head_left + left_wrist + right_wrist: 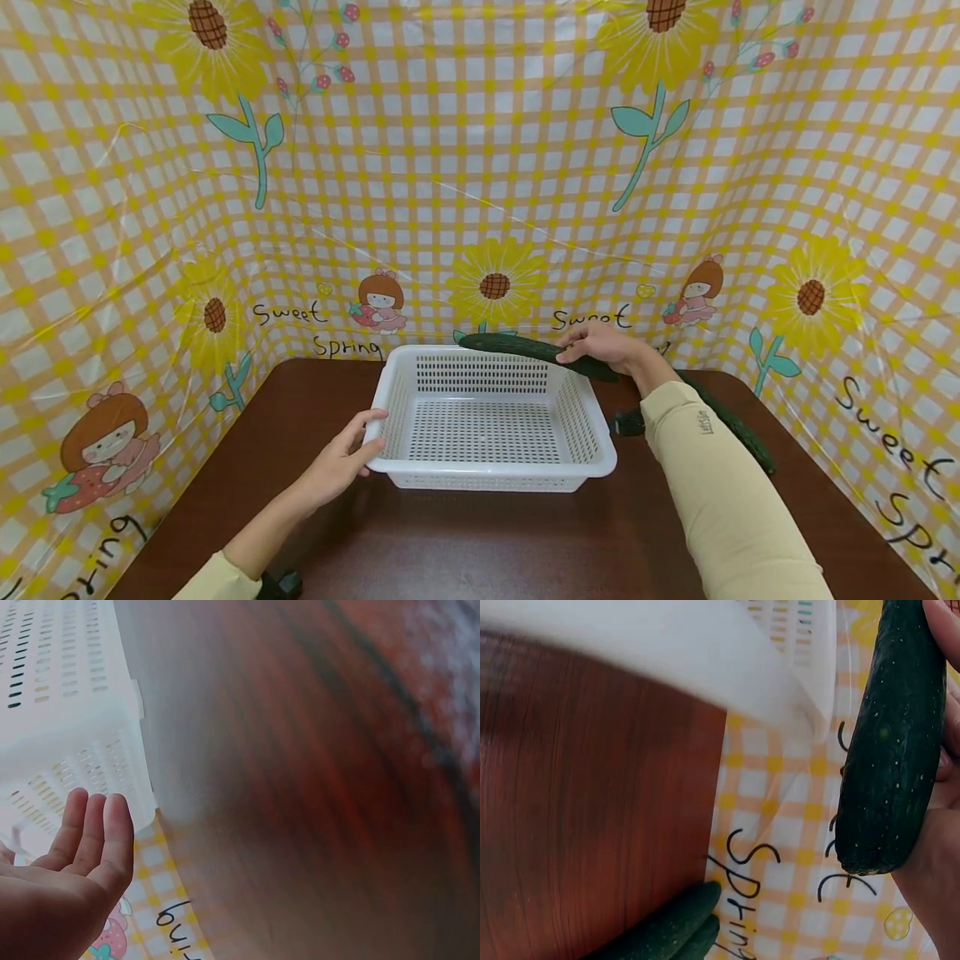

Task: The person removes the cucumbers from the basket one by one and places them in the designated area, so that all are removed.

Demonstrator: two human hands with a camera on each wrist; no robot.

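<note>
A white perforated plastic basket (491, 468) stands on the brown table. My left hand (341, 457) grips its left rim, thumb and a finger on top. In the left wrist view, fingers (118, 825) of that hand extend beside the basket's outer wall. My right hand (600, 346) holds a long dark green cucumber (506, 344) above the basket's back right corner, pinched near its right part. The cucumber's blunt end (892, 750) points down in the right wrist view. More cucumbers (731, 425) lie at the table's right side, partly behind my sleeve; two ends (664, 922) show in the right wrist view.
A checkered cloth (480, 200) with sunflowers and lettering hangs behind the table (480, 542) and along both sides. Dark wrist cameras (628, 422) sit below my wrists. The basket's slotted floor (483, 429) shows with nothing on it.
</note>
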